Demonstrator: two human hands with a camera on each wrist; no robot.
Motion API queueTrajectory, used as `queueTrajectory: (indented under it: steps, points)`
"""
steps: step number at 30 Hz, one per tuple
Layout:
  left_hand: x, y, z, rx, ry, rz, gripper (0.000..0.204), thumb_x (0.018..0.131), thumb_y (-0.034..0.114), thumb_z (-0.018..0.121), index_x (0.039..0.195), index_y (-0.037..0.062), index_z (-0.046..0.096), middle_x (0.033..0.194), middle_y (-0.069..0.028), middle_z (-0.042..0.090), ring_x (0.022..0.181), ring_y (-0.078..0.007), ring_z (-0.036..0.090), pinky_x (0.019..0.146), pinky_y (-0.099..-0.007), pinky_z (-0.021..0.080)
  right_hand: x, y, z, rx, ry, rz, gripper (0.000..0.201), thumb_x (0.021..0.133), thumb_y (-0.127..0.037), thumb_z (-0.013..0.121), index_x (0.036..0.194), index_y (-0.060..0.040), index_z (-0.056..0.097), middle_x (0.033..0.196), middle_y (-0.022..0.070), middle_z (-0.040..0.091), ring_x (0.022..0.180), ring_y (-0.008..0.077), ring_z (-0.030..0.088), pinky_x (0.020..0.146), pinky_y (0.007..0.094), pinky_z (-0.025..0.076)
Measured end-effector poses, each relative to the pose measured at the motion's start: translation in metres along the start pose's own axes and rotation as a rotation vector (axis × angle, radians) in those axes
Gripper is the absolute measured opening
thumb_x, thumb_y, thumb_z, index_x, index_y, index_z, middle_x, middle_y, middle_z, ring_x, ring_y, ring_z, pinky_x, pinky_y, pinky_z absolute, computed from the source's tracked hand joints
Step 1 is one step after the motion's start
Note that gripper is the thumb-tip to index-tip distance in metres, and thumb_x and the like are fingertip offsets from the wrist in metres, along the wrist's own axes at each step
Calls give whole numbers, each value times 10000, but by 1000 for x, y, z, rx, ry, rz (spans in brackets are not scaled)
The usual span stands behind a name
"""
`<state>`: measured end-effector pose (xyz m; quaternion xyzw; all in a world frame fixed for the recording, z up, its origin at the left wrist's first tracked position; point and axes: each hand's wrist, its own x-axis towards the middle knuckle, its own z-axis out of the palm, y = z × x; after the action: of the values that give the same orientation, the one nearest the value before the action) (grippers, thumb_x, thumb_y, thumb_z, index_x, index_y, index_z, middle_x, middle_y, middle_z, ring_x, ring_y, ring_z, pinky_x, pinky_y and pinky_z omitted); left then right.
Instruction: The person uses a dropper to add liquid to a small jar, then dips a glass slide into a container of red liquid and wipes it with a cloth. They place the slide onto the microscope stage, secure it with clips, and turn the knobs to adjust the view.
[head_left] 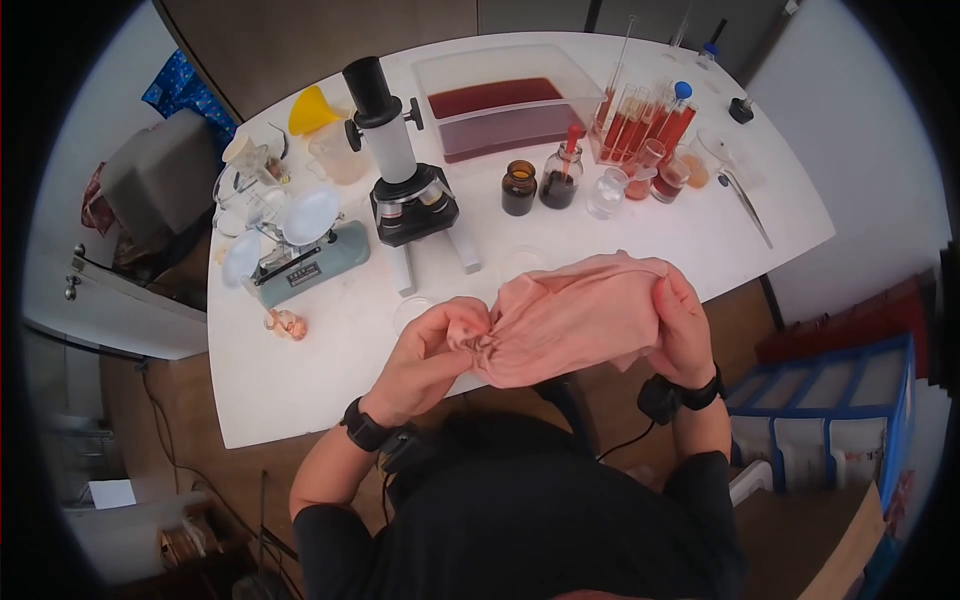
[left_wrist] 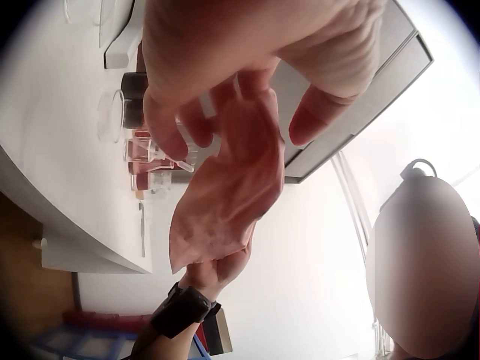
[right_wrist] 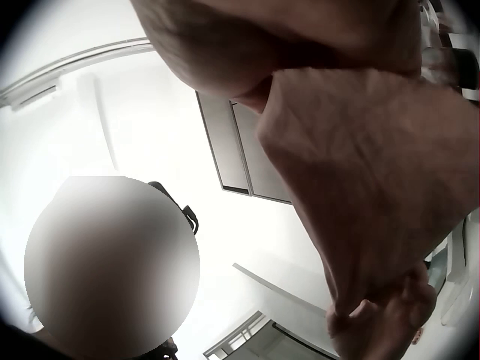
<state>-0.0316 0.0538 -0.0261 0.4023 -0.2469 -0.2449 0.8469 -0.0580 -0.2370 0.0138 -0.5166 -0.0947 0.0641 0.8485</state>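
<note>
**Pink cloth (head_left: 580,315) stretched between left hand (head_left: 418,365) and right hand (head_left: 685,330)**

Head view: The fingers of the left hand are closed on the bunched end of the pink cloth, thumb against forefinger. The fingers of the right hand grip the opposite end, thumb on the side facing the camera. Between the two sets of fingers the cloth spreads wide and creased, over the near edge of the white desk (head_left: 300,395). Beyond the left fingers stands a microscope (head_left: 398,150); farther to their left is a balance scale (head_left: 335,255). Past the cloth are a brown jar (head_left: 518,190) and a clear bottle (head_left: 559,188) of dark liquid, with a plastic tub (head_left: 520,60) of red liquid behind them. Beyond the right fingers are a rack of test tubes (head_left: 640,130) and, nearer, a pair of tweezers (head_left: 746,208).

Left wrist view: The left hand fills the top, thumb and nearest fingers apart, with the cloth running down from among the farther fingers to the right hand. Their exact contact on the cloth is partly hidden.

Right wrist view: The right hand is dark at the top, its fingertips hidden where the cloth leaves it. The cloth narrows downward to the left hand, whose curled fingers gather it.
</note>
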Motion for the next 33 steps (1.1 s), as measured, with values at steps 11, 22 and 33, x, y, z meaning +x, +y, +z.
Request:
queueTrajectory:
  steps: [11,22,33]
  points:
    - [4,-1,15,-216,-59,-382,423,853,32,611,1252,12,471,1191,-71,515,971,-161,553,834,-314,486,2,-20,7,78,-139,-23,576,933,-247,528,1391,15,295,1339,126,450,1222,209,459,1022,339,363]
    - [9,12,22,-366,323,-309,459,928,130,457,1353,17,326,1202,-102,508,1028,-164,541,846,-323,457,-12,-31,8,75,50,-88,707,844,-265,653,1378,37,301,1338,137,452,1226,221,465,1033,341,357]
    - [1,4,17,341,317,-158,594,926,18,436,1453,56,162,753,-3,592,683,-40,526,642,-199,420,-43,-39,-18,-300,81,-31,480,905,-200,584,1286,53,439,1179,89,567,1085,152,534,929,285,411]
